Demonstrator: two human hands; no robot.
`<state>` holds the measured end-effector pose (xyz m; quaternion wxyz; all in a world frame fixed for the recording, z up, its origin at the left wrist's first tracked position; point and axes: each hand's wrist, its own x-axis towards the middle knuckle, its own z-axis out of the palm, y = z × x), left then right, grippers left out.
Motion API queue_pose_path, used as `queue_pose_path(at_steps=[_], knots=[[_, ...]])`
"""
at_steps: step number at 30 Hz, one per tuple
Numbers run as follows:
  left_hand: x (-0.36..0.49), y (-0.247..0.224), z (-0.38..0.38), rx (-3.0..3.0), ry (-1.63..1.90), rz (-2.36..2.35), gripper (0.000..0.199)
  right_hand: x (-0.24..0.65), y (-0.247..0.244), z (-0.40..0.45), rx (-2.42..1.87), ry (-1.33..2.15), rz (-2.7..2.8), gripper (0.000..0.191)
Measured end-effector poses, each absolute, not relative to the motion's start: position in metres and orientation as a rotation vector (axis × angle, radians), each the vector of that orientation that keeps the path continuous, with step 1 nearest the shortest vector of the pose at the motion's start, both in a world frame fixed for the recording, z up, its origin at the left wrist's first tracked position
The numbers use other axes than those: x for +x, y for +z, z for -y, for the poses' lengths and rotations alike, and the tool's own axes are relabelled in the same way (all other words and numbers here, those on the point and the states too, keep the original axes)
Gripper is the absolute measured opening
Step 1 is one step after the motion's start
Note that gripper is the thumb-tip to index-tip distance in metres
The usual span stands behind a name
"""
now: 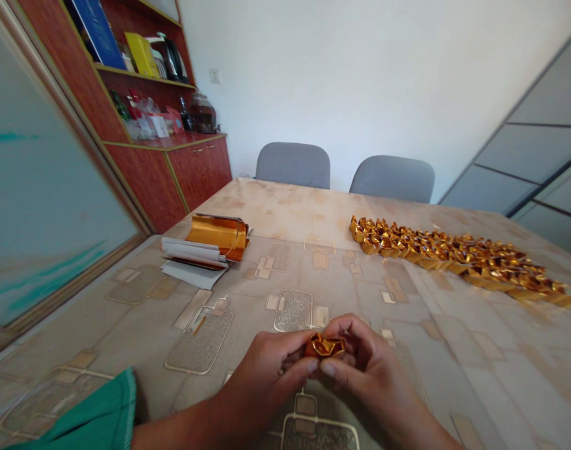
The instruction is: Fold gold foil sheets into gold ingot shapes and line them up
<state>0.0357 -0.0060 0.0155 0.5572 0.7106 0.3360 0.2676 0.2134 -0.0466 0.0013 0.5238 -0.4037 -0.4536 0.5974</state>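
A small folded gold foil paper ingot (327, 345) is held between both hands, just above the table near its front edge. My left hand (278, 362) pinches its left side with thumb and fingers. On the right side, my right hand (360, 356) curls round it, with the thumb at the near edge. The lower part of the ingot is hidden by the fingers. To the far right, many similar gold foil ingots (435, 250) stand in close rows. A curled stack of gold foil paper sheets (217, 232) with white backs lies at the left.
The table (262, 303) has a patterned cover. Two grey chairs (292, 164) stand at its far side against the wall. A red-brown cabinet (166, 169) with bottles and a kettle is at back left. A green sleeve (93, 415) shows at lower left.
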Motion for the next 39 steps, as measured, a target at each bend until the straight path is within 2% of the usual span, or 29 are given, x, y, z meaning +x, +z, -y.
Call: queue_pose_path(at_steps=[11, 15, 17, 25, 29, 33, 39], knots=[[0.039, 0.018, 0.005, 1.402, 0.663, -0.807, 0.016, 0.209, -0.004, 0.048, -1.099, 1.252, 1.211, 0.018], [0.04, 0.01, 0.002, 1.096, 0.75, -0.871, 0.033, 0.207, -0.006, 0.05, -1.152, 1.143, 1.263, 0.017], [0.041, 0.007, 0.003, 1.0, 0.772, -0.882, 0.034, 0.206, -0.005, 0.051, -1.167, 1.101, 1.306, 0.016], [0.043, 0.012, 0.008, 0.79, 0.776, -0.728, 0.032, 0.206, 0.014, 0.051, -1.131, 0.498, 1.694, 0.01], [0.041, 0.011, 0.004, 0.668, 0.658, -0.581, 0.037, 0.205, 0.023, 0.053, -1.044, 0.277, 1.802, 0.019], [0.037, 0.01, 0.0, 0.652, 0.594, -0.559, 0.039, 0.205, 0.026, 0.054, -1.038, 0.264, 1.835, 0.02], [0.037, 0.014, -0.002, 0.633, 0.667, -0.635, 0.046, 0.206, 0.03, 0.055, -1.093, 0.204, 1.84, 0.033]])
